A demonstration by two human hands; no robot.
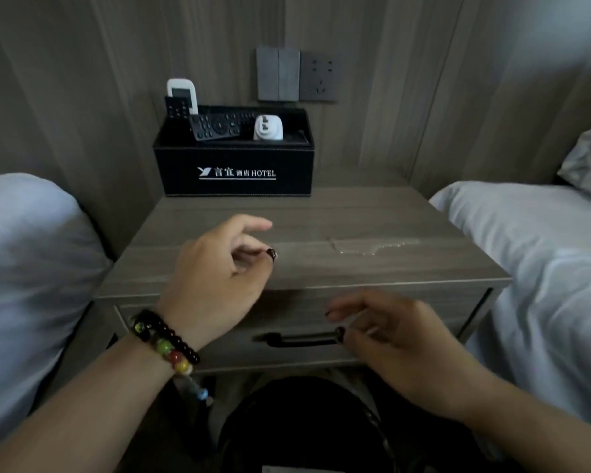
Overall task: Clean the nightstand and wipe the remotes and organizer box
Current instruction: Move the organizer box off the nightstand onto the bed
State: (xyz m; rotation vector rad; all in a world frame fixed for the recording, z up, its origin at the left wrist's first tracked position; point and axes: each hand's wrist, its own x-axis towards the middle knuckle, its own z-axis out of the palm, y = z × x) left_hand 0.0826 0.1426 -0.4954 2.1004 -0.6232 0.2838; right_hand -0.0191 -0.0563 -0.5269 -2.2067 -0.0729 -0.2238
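I see the black leather-look rectangular organizer box (234, 165) at the back of the grey wood-grain nightstand worktop (389, 268), long axis crosswise, straight ahead of my left hand (215, 278), the nearer; right hand (393, 339) is lower. Both hang loosely curled, empty.

Left hand (215, 268) loosely curled, empty; right hand (393, 339) same.

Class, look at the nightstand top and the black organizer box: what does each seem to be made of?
Nightstand: probably laminated board with matte grey wood-grain print; the streaks run in straight bands. Organizer box: likely black faux leather; pale stitching lines its edges.
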